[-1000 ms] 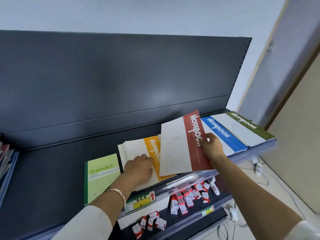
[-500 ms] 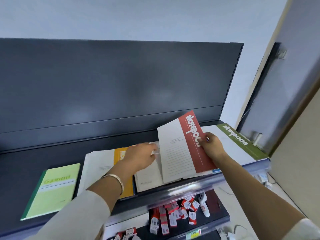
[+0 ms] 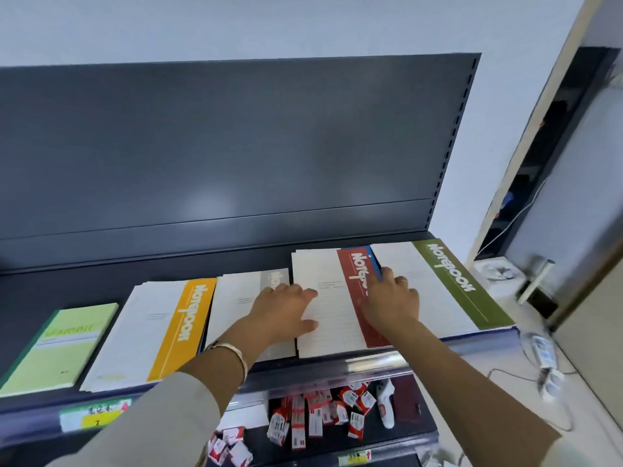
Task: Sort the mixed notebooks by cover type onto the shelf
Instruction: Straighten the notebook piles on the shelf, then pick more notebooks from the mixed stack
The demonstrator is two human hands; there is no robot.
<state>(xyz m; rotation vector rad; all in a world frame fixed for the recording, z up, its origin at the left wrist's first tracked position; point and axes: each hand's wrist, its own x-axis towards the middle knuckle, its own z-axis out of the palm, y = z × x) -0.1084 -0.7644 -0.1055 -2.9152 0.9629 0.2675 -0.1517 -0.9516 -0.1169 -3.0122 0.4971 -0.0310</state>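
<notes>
Notebooks [image 3: 151, 332] flat on shelf [image 3: 33, 291], L-R: lime, yellow, grey, red, olive

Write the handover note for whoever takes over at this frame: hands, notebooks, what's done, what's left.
Left hand: open, flat across the grey-stripe notebook and the red-stripe notebook.
Right hand: open, resting on the red-stripe notebook's right side, fingertips at the blue notebook edge showing beneath it.
Done: laid along the shelf, left to right: Gambit notebook, yellow-stripe pile, grey, red over blue, green-stripe notebook.
Left: red probably needs its own spot apart from blue; square the row.
</notes>
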